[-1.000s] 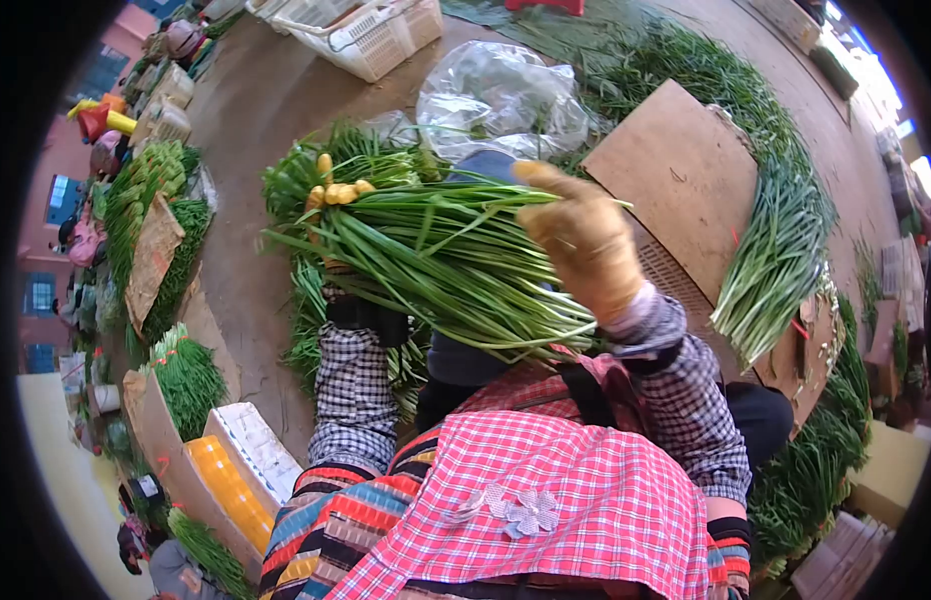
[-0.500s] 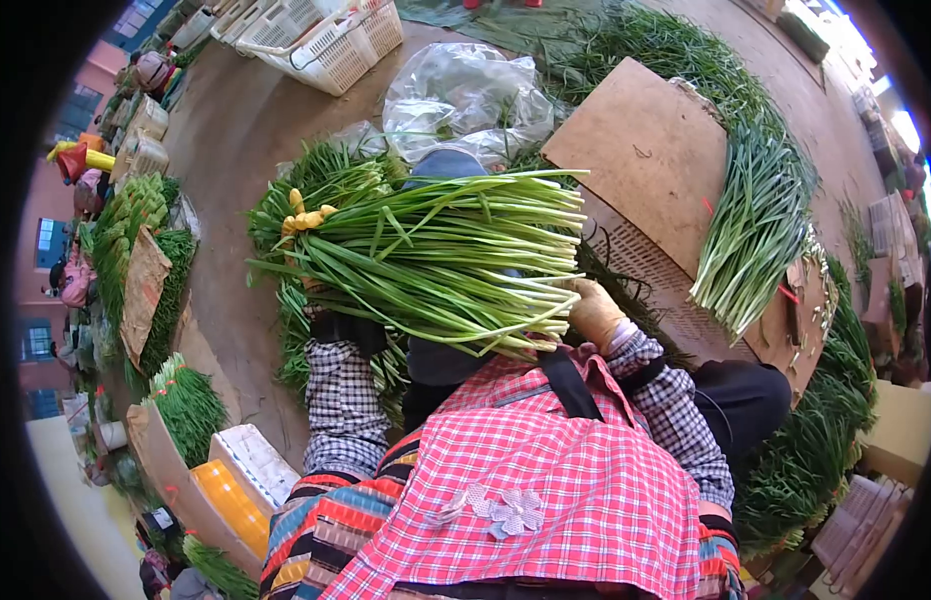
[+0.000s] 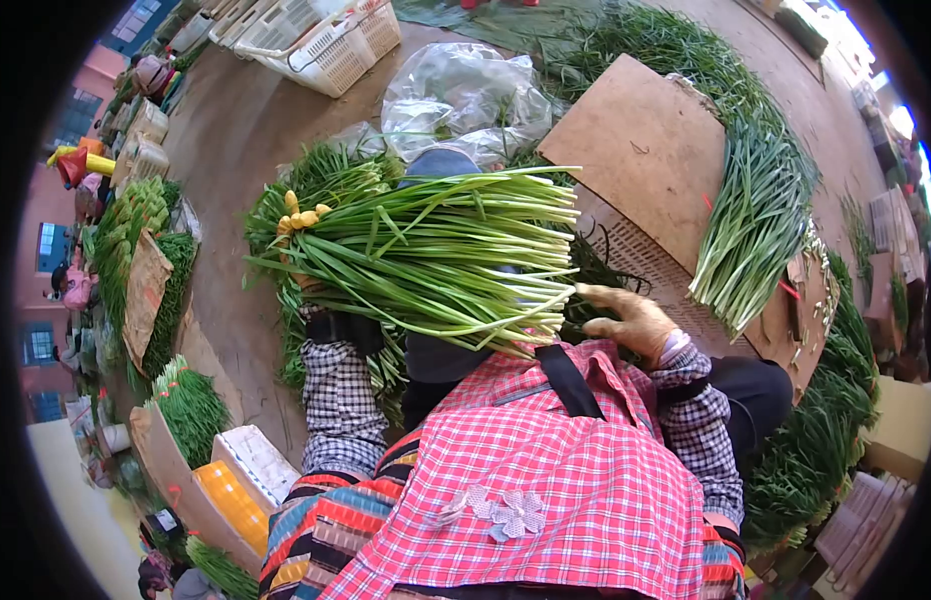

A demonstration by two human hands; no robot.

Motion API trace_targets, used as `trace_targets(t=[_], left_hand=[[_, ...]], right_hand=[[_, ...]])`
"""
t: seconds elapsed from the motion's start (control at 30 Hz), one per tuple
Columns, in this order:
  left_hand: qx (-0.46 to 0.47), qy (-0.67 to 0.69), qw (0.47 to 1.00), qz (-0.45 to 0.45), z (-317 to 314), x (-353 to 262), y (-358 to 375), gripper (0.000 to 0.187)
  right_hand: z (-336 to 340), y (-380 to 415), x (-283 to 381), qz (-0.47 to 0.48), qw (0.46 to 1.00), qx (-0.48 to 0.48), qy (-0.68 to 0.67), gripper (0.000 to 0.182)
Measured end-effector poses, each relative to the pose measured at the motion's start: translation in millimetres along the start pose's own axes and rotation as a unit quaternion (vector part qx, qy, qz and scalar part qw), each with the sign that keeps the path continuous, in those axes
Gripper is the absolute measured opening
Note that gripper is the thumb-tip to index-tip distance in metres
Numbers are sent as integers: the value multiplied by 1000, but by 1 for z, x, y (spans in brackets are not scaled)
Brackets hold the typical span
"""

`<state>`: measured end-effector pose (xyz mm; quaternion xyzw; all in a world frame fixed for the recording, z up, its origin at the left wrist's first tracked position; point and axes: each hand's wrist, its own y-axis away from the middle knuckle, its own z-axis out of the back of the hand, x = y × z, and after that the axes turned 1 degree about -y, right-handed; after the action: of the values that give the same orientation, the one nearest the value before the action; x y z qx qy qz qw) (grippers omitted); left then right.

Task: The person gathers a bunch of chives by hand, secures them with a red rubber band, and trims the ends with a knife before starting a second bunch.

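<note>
Drawn slightly back from the bunch of green stalks (image 3: 436, 250), held sideways before me, my right hand (image 3: 636, 320) hangs half open, gripping nothing; only my left hand (image 3: 302, 219) clasps its leafy end; beyond, a white basket (image 3: 361, 55), contents unclear; a clear bag (image 3: 466, 95), greens showing.

Long stalks (image 3: 436, 250) of green colour with pale ends, apron (image 3: 576, 480) in pink and white checks, sleeves (image 3: 336, 395) in black and white checks, clothing (image 3: 321, 530) with red, blue and black stripes, basket (image 3: 351, 60) of white colour, brown board (image 3: 641, 150)
</note>
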<state>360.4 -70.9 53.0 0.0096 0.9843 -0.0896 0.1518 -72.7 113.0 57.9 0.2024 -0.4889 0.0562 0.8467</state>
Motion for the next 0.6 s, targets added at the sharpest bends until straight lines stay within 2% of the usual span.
trace_targets(t=[0.03,0.1,0.17,0.2,0.3,0.37,0.4,0.47,0.5,0.57,0.6], left_hand=[[-13,6,1000,1,-1,2,0,36],[-38,17,999,0,1,0,0,37],[-9,20,1000,12,11,-5,-3,32],[-2,16,1000,16,12,-7,-4,30],[20,30,998,45,11,-10,-3,28],[16,34,999,34,14,-10,-4,29],[21,24,999,41,14,-10,-5,30],[28,4,998,57,12,-11,-3,32],[27,19,998,56,11,-9,-2,32],[29,49,997,52,7,-5,-3,32],[46,23,996,70,1,-3,-2,34]], right_hand=[[-4,0,20,-30,994,40,-92,67],[-20,-12,38,4,989,92,-119,67],[-30,-18,51,-75,964,143,-212,65],[-43,-23,35,-71,952,121,-272,42],[-26,-20,1,-43,997,60,9,27],[-22,-15,-16,-119,955,-43,268,24],[-13,-10,-17,-176,960,-8,216,28],[-12,-3,-11,-114,992,-16,-55,32],[-13,0,-5,-79,978,-21,-191,33],[-14,-8,12,-31,956,-65,-283,33],[-14,-13,21,-40,943,-86,-321,32]])
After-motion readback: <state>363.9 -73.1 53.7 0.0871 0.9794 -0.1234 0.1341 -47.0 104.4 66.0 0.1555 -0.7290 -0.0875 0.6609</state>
